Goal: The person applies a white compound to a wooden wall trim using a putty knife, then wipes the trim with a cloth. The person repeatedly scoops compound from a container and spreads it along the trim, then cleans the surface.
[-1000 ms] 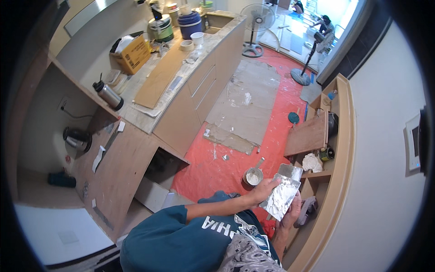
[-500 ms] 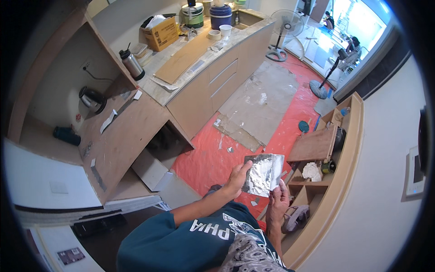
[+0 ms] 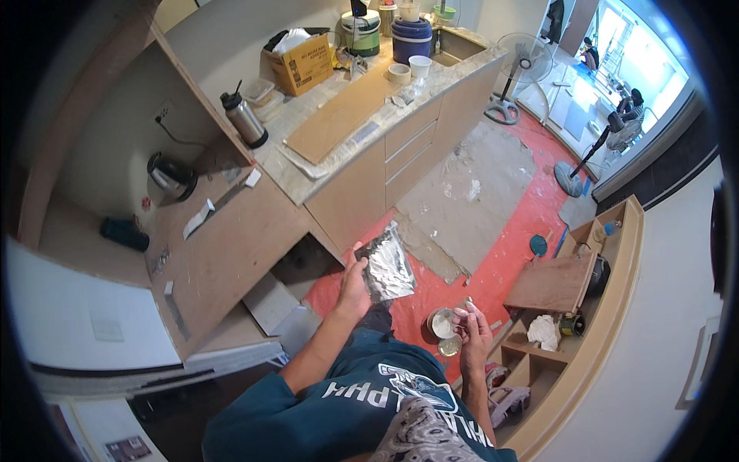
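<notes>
My left hand (image 3: 354, 286) grips the edge of a dark, flat square plate (image 3: 387, 264), thickly smeared with shiny whitish paste. Held in front of my body, the plate is tilted over the red floor sheet. To its right, my right hand (image 3: 475, 333) is raised with the fingers pinched together. Something small and pale seems to show at its fingertips, too small to name. Just left of that hand, an open round tub (image 3: 441, 323) of whitish paste stands on the floor. A round lid-like disc (image 3: 449, 346) lies beside the tub.
A low wooden shelf unit (image 3: 608, 308) runs along my right. On the left are a wooden ledge (image 3: 239, 231) with a kettle (image 3: 171, 175) and a counter (image 3: 308, 181) with buckets and a box. Two standing fans (image 3: 568, 179) (image 3: 502, 112) and people are farther off.
My hands have moved apart; the left carried the plate leftward, and the right came away from its edge. The tub and disc on the floor now show. The view has shifted.
</notes>
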The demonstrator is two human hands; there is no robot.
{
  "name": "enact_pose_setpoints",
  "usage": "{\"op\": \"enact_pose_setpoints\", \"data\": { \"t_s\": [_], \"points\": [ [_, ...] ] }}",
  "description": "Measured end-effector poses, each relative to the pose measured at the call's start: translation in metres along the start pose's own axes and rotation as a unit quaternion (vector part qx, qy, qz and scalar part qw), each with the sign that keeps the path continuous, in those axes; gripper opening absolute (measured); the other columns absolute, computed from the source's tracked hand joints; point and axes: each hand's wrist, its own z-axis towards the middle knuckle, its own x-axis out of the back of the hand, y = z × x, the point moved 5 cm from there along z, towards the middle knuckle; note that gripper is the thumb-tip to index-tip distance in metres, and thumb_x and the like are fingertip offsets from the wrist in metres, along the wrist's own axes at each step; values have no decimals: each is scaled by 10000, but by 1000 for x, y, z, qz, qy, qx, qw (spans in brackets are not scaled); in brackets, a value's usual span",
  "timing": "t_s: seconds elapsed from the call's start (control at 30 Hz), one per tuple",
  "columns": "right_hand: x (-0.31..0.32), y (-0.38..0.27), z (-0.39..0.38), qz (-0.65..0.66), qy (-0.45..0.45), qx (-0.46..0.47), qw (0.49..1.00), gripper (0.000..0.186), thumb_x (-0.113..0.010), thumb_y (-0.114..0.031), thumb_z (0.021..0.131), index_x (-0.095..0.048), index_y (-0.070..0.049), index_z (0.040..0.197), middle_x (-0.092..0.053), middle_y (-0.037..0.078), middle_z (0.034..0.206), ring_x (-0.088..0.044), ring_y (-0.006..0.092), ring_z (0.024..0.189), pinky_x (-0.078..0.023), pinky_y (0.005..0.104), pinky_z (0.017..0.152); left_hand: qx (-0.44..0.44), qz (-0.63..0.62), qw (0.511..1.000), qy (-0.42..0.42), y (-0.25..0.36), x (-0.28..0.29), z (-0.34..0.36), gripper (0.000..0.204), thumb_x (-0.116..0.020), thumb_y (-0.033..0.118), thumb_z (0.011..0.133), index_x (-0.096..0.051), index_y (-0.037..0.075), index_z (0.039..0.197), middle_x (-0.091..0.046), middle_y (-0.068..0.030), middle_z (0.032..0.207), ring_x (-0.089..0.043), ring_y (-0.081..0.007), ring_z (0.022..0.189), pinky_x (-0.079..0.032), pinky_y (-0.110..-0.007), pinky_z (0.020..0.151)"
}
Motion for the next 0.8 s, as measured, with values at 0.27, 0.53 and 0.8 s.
{"op": "enact_pose_setpoints", "data": {
  "t_s": [0.27, 0.53, 0.8],
  "points": [
    [-125, -32, 115, -95, -56, 57, 992, 382, -553, -169, 958, -508, 12, 1291, -650, 80, 1021, -598, 120, 901, -478, 244, 769, 67, 14, 997, 23, 107, 28, 101, 504, -322, 297, 957, -406, -15, 1343, -516, -190, 1324, -522, -328, 1205, -369, -485, 1056],
    [-210, 3, 176, -74, -217, 0, 973, 371, -561, -79, 940, -509, 10, 1297, -657, 75, 1028, -591, 124, 988, -439, 270, 900, 93, -37, 985, 140, 113, 86, 104, 500, -366, 329, 932, -456, 24, 1317, -558, -175, 1279, -553, -347, 1164, -399, -496, 1032],
    [-231, 6, 271, -123, -300, -74, 943, 364, -564, -123, 951, -522, 12, 1286, -659, 70, 960, -590, 117, 904, -444, 254, 853, 97, -161, 968, 165, 78, 63, 127, 498, -364, 360, 939, -507, 22, 1275, -605, -187, 1191, -598, -347, 1088, -449, -513, 973]
  ]
}}
